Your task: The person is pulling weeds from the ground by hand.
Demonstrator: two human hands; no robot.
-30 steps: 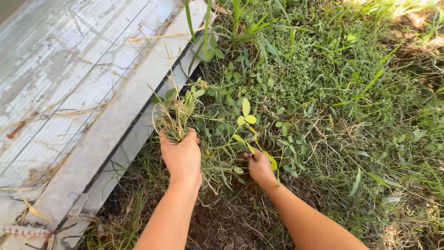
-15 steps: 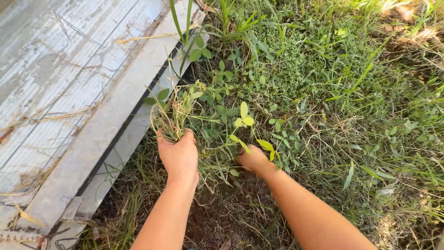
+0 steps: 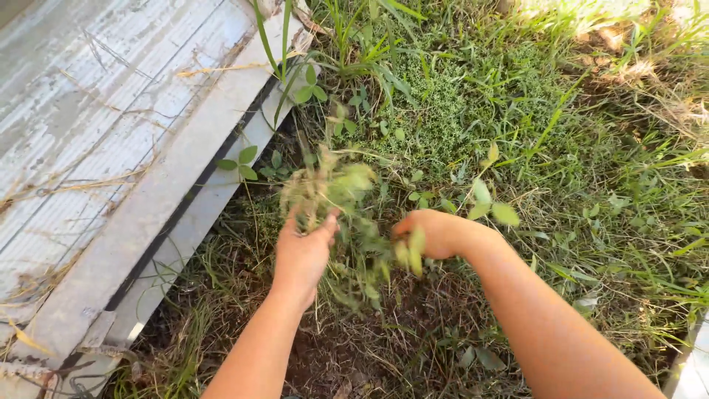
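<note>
**A:** What are the two hands doing?

**B:** The left hand (image 3: pixel 303 251) is closed around a tuft of pulled weeds (image 3: pixel 325 188), stems and roots sticking up toward twelve o'clock, blurred. The right hand (image 3: pixel 432 233) sits at three o'clock from it, curled over leafy stems (image 3: pixel 406 255) low in the grass; I cannot tell how firmly it grips.

**B:** The weeds are in the middle of the view, between both hands, just above the ground.

**A:** How much weeding looks done?

**B:** Judging by the ground, only a little. A patch of bare dark soil (image 3: pixel 347 347) shows at six o'clock, under the forearms. From twelve round to four o'clock, thick green growth (image 3: pixel 473 111) is untouched, including tall grass blades (image 3: pixel 277 44) at eleven o'clock.

**A:** What borders the working space?

**B:** At nine to eleven o'clock runs a weathered grey board edge (image 3: pixel 148 214), slanting, near the left hand but apart from it. A pale corner (image 3: pixel 694 355) shows at five o'clock. Open room lies toward one to three o'clock, across the grass.
</note>
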